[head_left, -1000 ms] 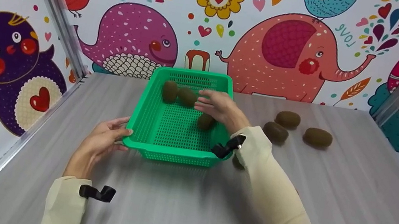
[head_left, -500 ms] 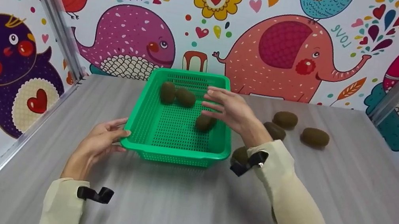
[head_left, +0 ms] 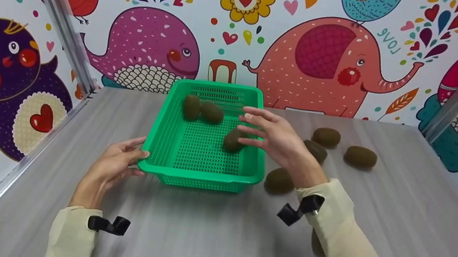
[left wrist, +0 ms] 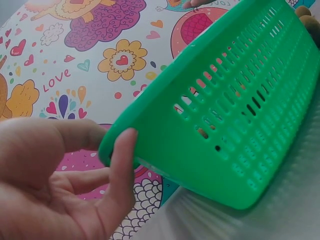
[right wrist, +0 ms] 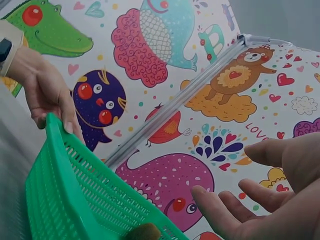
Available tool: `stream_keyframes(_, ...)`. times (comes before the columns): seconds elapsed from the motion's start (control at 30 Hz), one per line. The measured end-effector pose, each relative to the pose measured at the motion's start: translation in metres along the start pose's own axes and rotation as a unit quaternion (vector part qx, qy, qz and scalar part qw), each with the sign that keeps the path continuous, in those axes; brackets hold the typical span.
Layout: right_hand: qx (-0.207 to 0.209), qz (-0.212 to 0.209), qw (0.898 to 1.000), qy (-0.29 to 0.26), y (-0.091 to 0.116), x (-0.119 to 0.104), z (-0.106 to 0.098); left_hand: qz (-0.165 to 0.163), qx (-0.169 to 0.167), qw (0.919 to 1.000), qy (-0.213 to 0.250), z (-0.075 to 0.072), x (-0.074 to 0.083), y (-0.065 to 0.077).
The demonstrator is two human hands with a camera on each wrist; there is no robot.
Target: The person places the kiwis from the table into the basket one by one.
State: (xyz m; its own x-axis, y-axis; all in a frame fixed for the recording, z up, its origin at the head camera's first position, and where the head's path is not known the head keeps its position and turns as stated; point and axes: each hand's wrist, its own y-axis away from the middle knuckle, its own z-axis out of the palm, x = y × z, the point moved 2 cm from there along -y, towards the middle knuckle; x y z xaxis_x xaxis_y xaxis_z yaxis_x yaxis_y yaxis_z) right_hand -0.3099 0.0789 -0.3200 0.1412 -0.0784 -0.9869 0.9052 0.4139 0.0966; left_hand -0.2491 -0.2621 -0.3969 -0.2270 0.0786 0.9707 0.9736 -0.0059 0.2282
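Note:
A green plastic basket [head_left: 203, 173] with slotted walls stands on the table. Three brown kiwis lie inside it: one kiwi [head_left: 191, 108] touches a second kiwi [head_left: 211, 112] at the back left, and a third kiwi [head_left: 233, 141] sits by the right wall. At the front left corner my left hand [head_left: 113, 165] pinches the rim between thumb and fingers, as the left wrist view also shows. My right hand [head_left: 280, 141] hovers over the right rim with fingers spread and nothing held. Its fingertips partly overlap the third kiwi in the head view.
Right of the basket are several kiwis: one kiwi [head_left: 326, 137] at the back, one kiwi [head_left: 360, 157] farther right, and one kiwi [head_left: 279, 181] near the basket's front corner. Another kiwi [head_left: 318, 244] is partly hidden by my right sleeve. Patterned wall panels [head_left: 235, 33] enclose the table.
My right hand has drawn back rightward and toward me from above the basket, uncovering more of the third kiwi and the kiwis beside the basket. The left hand keeps its grip on the rim.

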Motion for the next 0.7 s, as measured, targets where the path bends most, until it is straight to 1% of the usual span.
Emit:
stream_keyframes(0.2,0.002,-0.002,1.0,0.003,0.017,0.003,-0.013,-0.001,-0.004,1.0,-0.005,0.0,0.0,0.0)
stream_keyframes(0.33,0.014,-0.01,1.0,0.015,0.03,0.003,-0.023,0.001,-0.004,1.0,-0.002,-0.002,0.001,0.001)
stream_keyframes(0.57,0.03,-0.022,0.999,0.018,0.047,0.006,-0.04,0.0,-0.006,1.0,-0.005,-0.002,0.001,0.0)
stream_keyframes(0.7,0.037,-0.029,0.998,0.046,0.054,0.008,-0.047,0.003,-0.01,0.9999,-0.004,-0.002,0.001,0.0)
